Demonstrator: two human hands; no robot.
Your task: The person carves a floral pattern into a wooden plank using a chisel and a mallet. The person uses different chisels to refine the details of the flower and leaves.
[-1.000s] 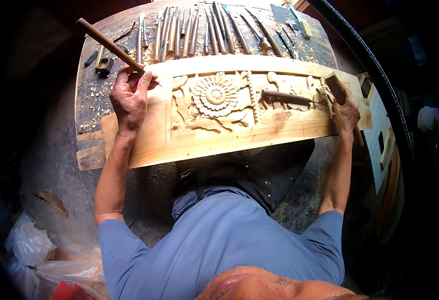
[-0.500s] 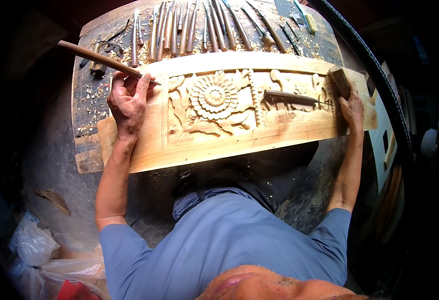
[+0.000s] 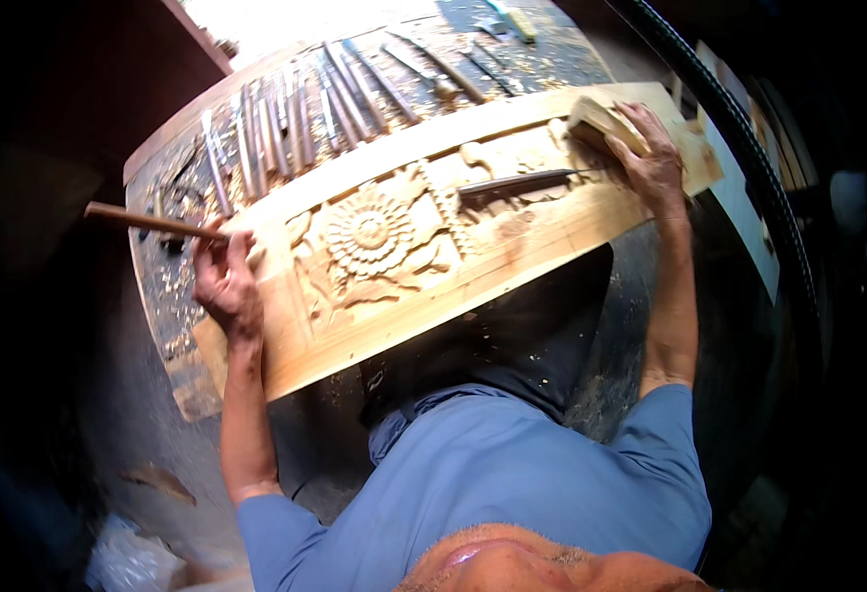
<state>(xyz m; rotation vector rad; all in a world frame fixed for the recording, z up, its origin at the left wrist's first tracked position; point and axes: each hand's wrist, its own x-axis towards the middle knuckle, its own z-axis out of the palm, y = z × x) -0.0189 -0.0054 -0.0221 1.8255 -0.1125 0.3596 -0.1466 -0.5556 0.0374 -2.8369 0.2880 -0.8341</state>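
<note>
A long pale wooden panel, carved with a round flower and leaf relief, lies across the bench in front of me. At its left end my left hand pinches a carving chisel, whose brown handle points out to the left. My right hand is closed around a wooden block, perhaps a mallet, over the panel's right end. A second carving tool with a dark handle rests on the carving between my hands, its thin tip toward my right hand.
Several chisels lie in a row on the worn bench beyond the panel, among wood shavings. A brush lies at the far right. A thick dark cable curves down on the right. Plastic bags sit on the floor, lower left.
The whole view has turned, so panel and bench slope up to the right. The block in my right hand has tipped over toward the left. Both hands keep their hold.
</note>
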